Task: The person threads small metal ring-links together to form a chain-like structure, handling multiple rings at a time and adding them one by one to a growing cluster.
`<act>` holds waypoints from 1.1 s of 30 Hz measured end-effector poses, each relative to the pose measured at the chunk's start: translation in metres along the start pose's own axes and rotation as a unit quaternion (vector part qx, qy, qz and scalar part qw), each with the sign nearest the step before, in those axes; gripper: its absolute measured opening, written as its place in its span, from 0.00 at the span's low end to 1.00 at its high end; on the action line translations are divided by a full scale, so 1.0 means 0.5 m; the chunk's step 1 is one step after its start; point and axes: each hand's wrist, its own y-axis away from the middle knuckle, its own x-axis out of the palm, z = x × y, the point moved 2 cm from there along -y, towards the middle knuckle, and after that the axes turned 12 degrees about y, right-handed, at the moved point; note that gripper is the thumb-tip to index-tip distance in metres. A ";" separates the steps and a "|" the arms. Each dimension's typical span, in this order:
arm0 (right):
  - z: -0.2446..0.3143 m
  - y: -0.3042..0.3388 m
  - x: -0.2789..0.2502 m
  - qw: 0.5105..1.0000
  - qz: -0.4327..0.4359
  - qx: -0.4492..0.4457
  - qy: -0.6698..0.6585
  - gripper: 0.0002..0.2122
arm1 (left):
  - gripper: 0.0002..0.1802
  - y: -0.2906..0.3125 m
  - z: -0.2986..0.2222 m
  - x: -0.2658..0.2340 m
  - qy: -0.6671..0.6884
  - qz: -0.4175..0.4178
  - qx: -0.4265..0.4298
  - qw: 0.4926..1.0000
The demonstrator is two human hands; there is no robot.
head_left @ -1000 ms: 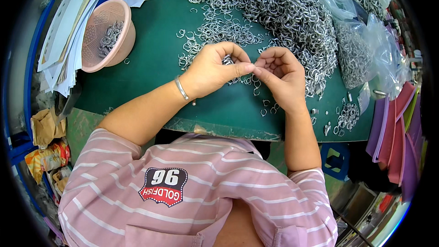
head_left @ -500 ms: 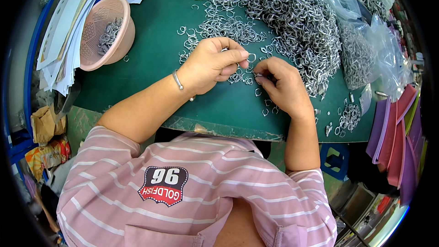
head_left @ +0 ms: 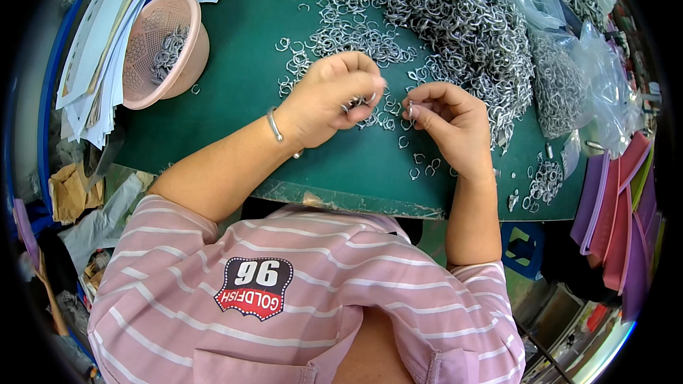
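My left hand (head_left: pixel 333 91) is closed above the green table (head_left: pixel 238 92), its fingers curled round a few small silvery metal rings (head_left: pixel 357 103). The fingertips are slightly smeared by motion. To its right, my right hand (head_left: pixel 457 128) pinches one small metal ring (head_left: pixel 410 109) between thumb and forefinger. A short gap separates the two hands. Loose open rings (head_left: pixel 359 41) lie scattered just beyond them, and a few more rings (head_left: pixel 418 167) lie on the near side, by my right hand. A large heap of such rings (head_left: pixel 455 35) covers the far right of the table.
At the left stands a pink basket (head_left: pixel 186 75) with metal parts inside, beside stacked papers (head_left: pixel 99 50). Clear plastic bags (head_left: pixel 558 89) of metal parts sit at the right. A small ring pile (head_left: pixel 545 181) lies near the right edge, close to purple and red bins (head_left: pixel 615 206).
My right hand has turned and moved slightly right, now showing a ring in its pinch. My left fingers have curled inward, and the ring at their tips is no longer visible there.
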 end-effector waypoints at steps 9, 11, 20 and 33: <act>0.013 0.007 0.007 0.993 -0.067 -0.094 -0.012 0.06 | 0.08 0.002 0.010 0.011 -0.272 -0.013 0.056 0.960; 0.015 0.003 -0.013 0.991 -0.111 -0.075 0.027 0.05 | 0.08 -0.001 0.009 0.004 -0.169 -0.012 0.035 0.985; 0.002 -0.005 -0.006 0.930 -0.091 -0.163 0.316 0.08 | 0.10 -0.006 -0.007 -0.008 0.070 -0.004 0.010 0.997; 0.003 -0.004 0.005 0.975 -0.088 -0.102 0.177 0.07 | 0.07 -0.008 0.003 -0.006 -0.007 -0.008 0.039 0.999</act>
